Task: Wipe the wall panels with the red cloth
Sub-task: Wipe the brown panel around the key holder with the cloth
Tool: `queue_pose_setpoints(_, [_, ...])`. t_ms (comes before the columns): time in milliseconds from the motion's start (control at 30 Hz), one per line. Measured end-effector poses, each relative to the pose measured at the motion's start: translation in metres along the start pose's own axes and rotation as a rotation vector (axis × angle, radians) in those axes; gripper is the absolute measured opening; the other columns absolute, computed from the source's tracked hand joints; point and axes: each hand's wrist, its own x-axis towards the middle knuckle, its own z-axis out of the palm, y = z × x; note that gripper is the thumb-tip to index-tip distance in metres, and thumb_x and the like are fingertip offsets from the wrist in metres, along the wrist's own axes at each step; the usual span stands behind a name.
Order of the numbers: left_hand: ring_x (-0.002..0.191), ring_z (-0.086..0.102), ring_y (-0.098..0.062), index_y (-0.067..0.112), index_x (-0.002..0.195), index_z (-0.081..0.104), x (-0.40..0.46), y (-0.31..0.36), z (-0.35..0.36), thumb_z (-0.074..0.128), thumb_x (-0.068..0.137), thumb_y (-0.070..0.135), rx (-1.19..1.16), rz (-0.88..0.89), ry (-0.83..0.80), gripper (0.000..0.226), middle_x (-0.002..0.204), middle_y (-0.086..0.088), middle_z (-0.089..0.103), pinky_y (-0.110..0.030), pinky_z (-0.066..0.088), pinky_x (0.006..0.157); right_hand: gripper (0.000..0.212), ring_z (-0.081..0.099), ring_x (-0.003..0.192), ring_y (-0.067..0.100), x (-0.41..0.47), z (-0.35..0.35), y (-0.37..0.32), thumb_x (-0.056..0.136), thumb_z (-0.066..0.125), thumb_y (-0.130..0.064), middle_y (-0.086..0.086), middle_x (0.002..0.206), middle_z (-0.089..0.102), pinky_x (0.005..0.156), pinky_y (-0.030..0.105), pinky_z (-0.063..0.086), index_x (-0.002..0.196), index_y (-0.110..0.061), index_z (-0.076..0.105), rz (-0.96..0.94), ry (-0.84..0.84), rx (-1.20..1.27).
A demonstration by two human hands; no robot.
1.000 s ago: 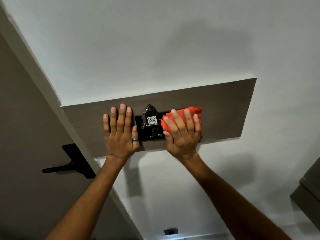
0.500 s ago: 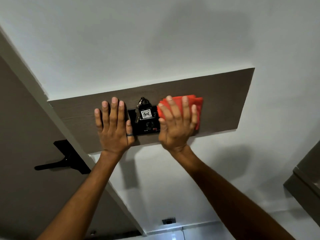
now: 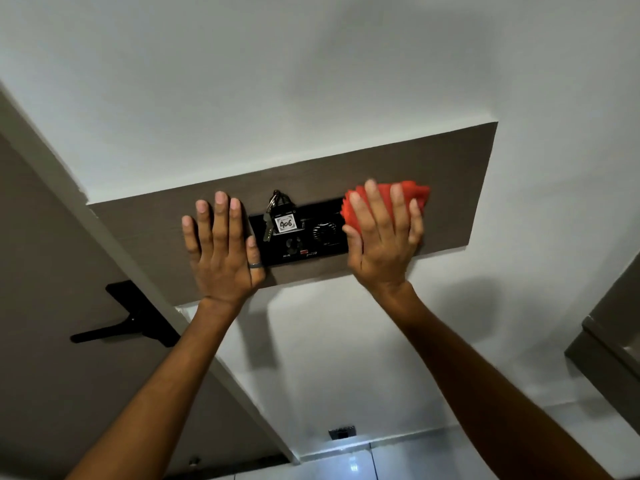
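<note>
Red cloth (image 3: 412, 199) sits beneath the right hand (image 3: 382, 244), fingers straight, spread; press flat, sweep the wall panel (image 3: 457, 174) toward three o'clock; left hand (image 3: 225, 251) braces, fingers straight.

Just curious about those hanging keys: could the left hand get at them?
Probably yes: the left hand lies flat on the wooden panel just beside the keys, nothing between them.

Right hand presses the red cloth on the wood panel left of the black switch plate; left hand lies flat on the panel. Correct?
Not quite. In the head view the right hand presses the red cloth on the wood panel right of the black switch plate, not left of it. The left hand does lie flat on the panel.
</note>
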Motion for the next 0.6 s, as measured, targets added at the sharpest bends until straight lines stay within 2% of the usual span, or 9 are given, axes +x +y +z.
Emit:
queue_pose_setpoints(100, [0.158, 0.009, -0.028, 0.008, 0.161, 0.023, 0.002, 0.000, -0.001, 0.032, 0.104, 0.028, 0.009, 0.002, 0.000, 0.061, 0.171, -0.005, 0.011, -0.048, 0.008, 0.130, 0.040, 0.052, 0.140, 0.028, -0.033, -0.021, 0.016, 0.097, 0.072, -0.023, 0.004, 0.143, 0.064, 0.108, 0.051, 0.043, 0.137, -0.020, 0.068, -0.106, -0.073, -0.044])
queue_pose_setpoints(133, [0.158, 0.009, -0.028, 0.008, 0.161, 0.022, 0.004, -0.001, -0.002, 0.032, 0.104, 0.028, 0.014, -0.001, -0.006, 0.061, 0.171, -0.005, 0.010, -0.048, 0.008, 0.130, 0.043, 0.053, 0.139, 0.027, -0.035, -0.025, 0.018, 0.094, 0.075, -0.017, 0.004, 0.143, 0.065, 0.108, 0.049, 0.043, 0.137, -0.018, 0.067, -0.088, -0.083, -0.002])
queue_pose_setpoints(200, [0.158, 0.007, -0.028, 0.009, 0.161, 0.021, 0.005, -0.001, -0.003, 0.032, 0.104, 0.028, -0.001, -0.008, -0.012, 0.061, 0.171, -0.004, 0.009, -0.048, 0.006, 0.130, 0.044, 0.052, 0.142, 0.027, -0.027, -0.029, 0.010, 0.097, 0.068, -0.011, 0.008, 0.144, 0.063, 0.111, 0.049, 0.044, 0.141, -0.015, 0.061, 0.002, -0.064, 0.152])
queue_pose_setpoints(233, [0.158, 0.007, -0.028, 0.009, 0.162, 0.021, 0.004, -0.002, -0.003, 0.032, 0.104, 0.028, -0.008, -0.010, -0.014, 0.062, 0.171, -0.004, 0.009, -0.048, 0.006, 0.130, 0.042, 0.051, 0.143, 0.029, -0.020, -0.028, 0.001, 0.101, 0.062, -0.012, 0.010, 0.145, 0.063, 0.111, 0.052, 0.046, 0.142, -0.013, 0.058, 0.018, -0.035, 0.235])
queue_pose_setpoints(300, [0.158, 0.007, -0.028, 0.009, 0.162, 0.021, 0.002, -0.002, -0.003, 0.033, 0.104, 0.028, -0.011, -0.006, -0.016, 0.061, 0.171, -0.004, 0.009, -0.048, 0.006, 0.130, 0.037, 0.051, 0.144, 0.034, -0.004, -0.022, -0.022, 0.107, 0.054, -0.018, 0.014, 0.147, 0.060, 0.111, 0.057, 0.049, 0.143, -0.011, 0.056, -0.071, 0.002, 0.334])
queue_pose_setpoints(367, [0.158, 0.008, -0.028, 0.009, 0.161, 0.022, 0.003, -0.003, -0.003, 0.033, 0.105, 0.029, -0.016, -0.006, -0.016, 0.061, 0.171, -0.005, 0.010, -0.047, 0.006, 0.130, 0.040, 0.050, 0.145, 0.035, 0.013, -0.012, -0.040, 0.108, 0.050, -0.032, 0.013, 0.149, 0.060, 0.115, 0.056, 0.045, 0.142, -0.014, 0.060, -0.159, -0.022, 0.272])
queue_pose_setpoints(433, [0.158, 0.009, -0.027, 0.009, 0.161, 0.022, 0.002, -0.003, -0.002, 0.034, 0.104, 0.029, -0.029, -0.011, -0.011, 0.061, 0.171, -0.005, 0.010, -0.047, 0.007, 0.130, 0.049, 0.049, 0.144, 0.036, 0.024, -0.002, -0.048, 0.107, 0.043, -0.045, 0.012, 0.147, 0.062, 0.118, 0.057, 0.041, 0.138, -0.016, 0.067, -0.119, -0.029, 0.177])
queue_pose_setpoints(600, [0.158, 0.009, -0.028, 0.009, 0.161, 0.022, 0.000, -0.004, 0.003, 0.034, 0.104, 0.029, 0.001, -0.002, 0.015, 0.062, 0.171, -0.005, 0.011, -0.048, 0.008, 0.130, 0.047, 0.037, 0.154, 0.035, 0.013, 0.015, -0.053, 0.104, 0.046, -0.047, 0.010, 0.149, 0.060, 0.123, 0.061, 0.031, 0.138, -0.022, 0.066, -0.007, 0.031, 0.203])
